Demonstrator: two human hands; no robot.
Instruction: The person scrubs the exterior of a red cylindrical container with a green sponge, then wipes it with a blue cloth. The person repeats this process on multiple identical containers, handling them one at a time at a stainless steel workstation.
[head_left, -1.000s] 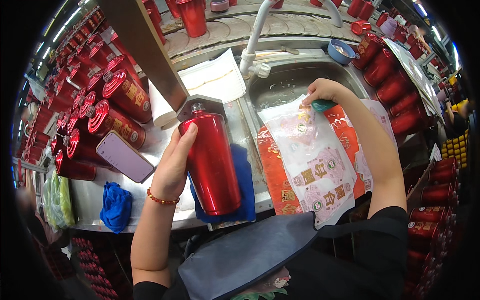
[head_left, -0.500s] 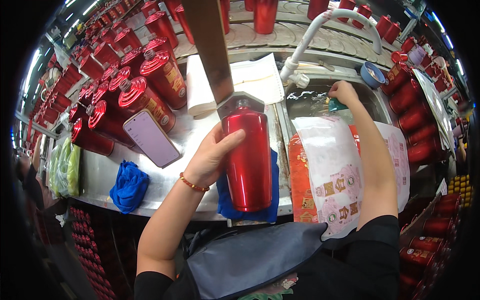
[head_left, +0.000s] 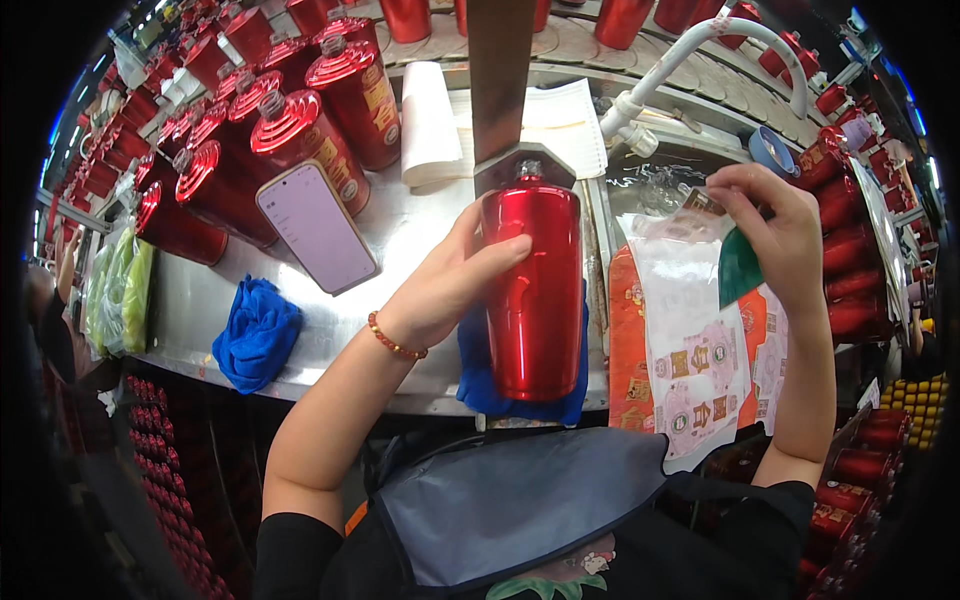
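My left hand is closed round the side of a glossy red bottle with a bare threaded neck. The bottle stands out over a blue cloth, its neck end by the metal plate on an upright bar. My right hand, raised at the sink's near edge, is closed on a flat green scraper. Beside its fingertips is a thin patterned transfer film; whether the fingers hold it, I cannot tell. Printed transfer sheets lie below the hand.
Several finished red bottles crowd the left, with a phone leaning against them. A second blue cloth lies at the counter's front. White paper, a curved white tap and a blue bowl stand behind.
My right hand has risen from the water toward me with the green scraper, which now shows more fully. My left hand keeps its hold on the bottle. The view has shifted a little.
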